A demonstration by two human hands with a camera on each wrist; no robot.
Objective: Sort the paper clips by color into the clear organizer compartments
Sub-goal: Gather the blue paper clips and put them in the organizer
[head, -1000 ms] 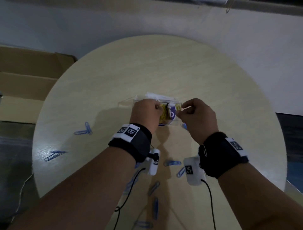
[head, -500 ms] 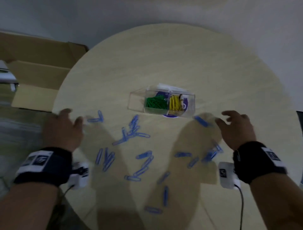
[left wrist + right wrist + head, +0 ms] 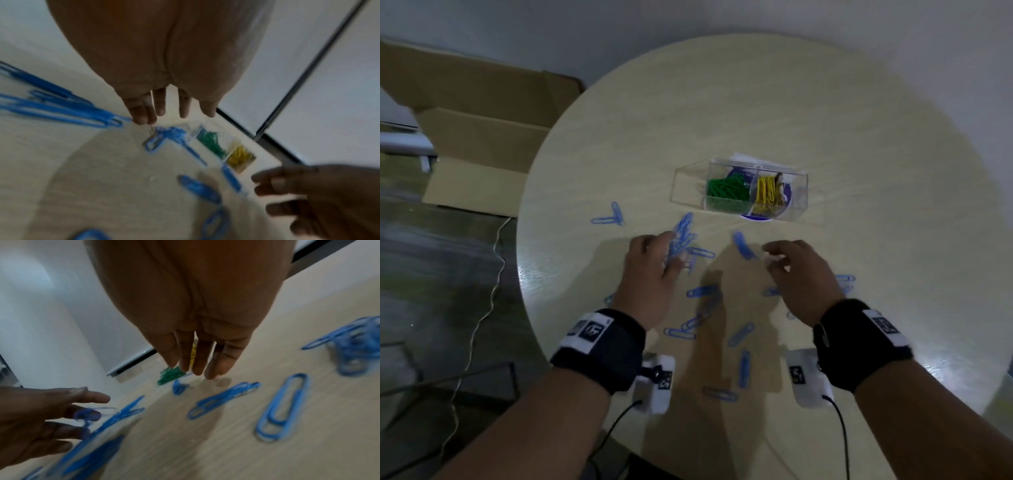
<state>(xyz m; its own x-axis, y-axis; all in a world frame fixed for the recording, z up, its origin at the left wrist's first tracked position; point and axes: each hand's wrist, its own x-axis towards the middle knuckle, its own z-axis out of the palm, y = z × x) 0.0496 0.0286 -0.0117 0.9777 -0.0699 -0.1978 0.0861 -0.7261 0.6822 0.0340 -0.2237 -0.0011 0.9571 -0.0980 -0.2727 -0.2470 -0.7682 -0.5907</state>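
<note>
The clear organizer (image 3: 796,200) stands mid-table, with green clips (image 3: 726,192) in one compartment and yellow clips (image 3: 768,196) in the one to their right. Its left end compartment (image 3: 690,186) looks bare. Several blue clips (image 3: 702,292) lie scattered on the near half of the table. My left hand (image 3: 654,270) hovers low with straight fingers (image 3: 160,105), its tips at a small heap of blue clips (image 3: 682,234). To the right, my right hand (image 3: 799,274) has its fingers (image 3: 197,356) loosely extended, just right of a single blue clip (image 3: 743,245). Neither hand holds anything.
The round pale wooden table (image 3: 859,137) ends close on the left and near sides. An open cardboard box (image 3: 476,137) sits on the floor to the left. A cable (image 3: 493,274) hangs past the table's left edge. A white wall runs behind.
One second ago both hands were at the organizer, then spread wide apart. Now they have swung inward, the left to the blue heap, the right to a single blue clip.
</note>
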